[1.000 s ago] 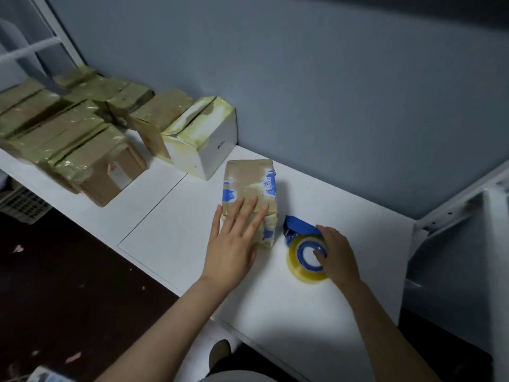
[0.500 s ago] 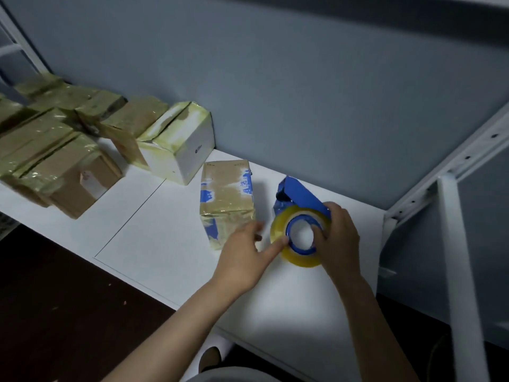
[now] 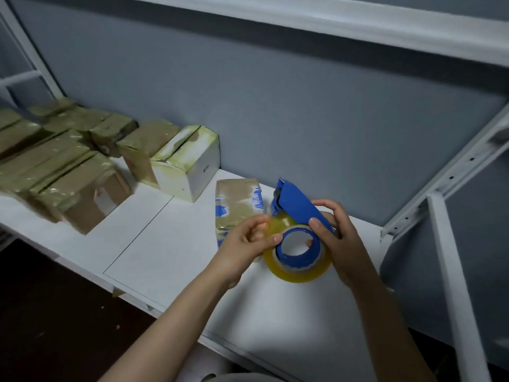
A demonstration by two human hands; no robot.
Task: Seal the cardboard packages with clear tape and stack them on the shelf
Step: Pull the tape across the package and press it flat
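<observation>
Tape dispenser (image 3: 296, 209), blue with a yellowish clear roll (image 3: 298, 260), sits clamped in my right hand (image 3: 340, 244), lifted above the white shelf (image 3: 170, 244). My left hand (image 3: 248, 241) pinches the loose end of the tape between thumb and fingers, right beside the roll. Just behind my left hand a brown package (image 3: 238, 205) with blue print lies on the shelf. Farther left, a white box (image 3: 190, 164) and a row of taped brown packages (image 3: 68, 161) stand against the grey wall (image 3: 275, 106).
</observation>
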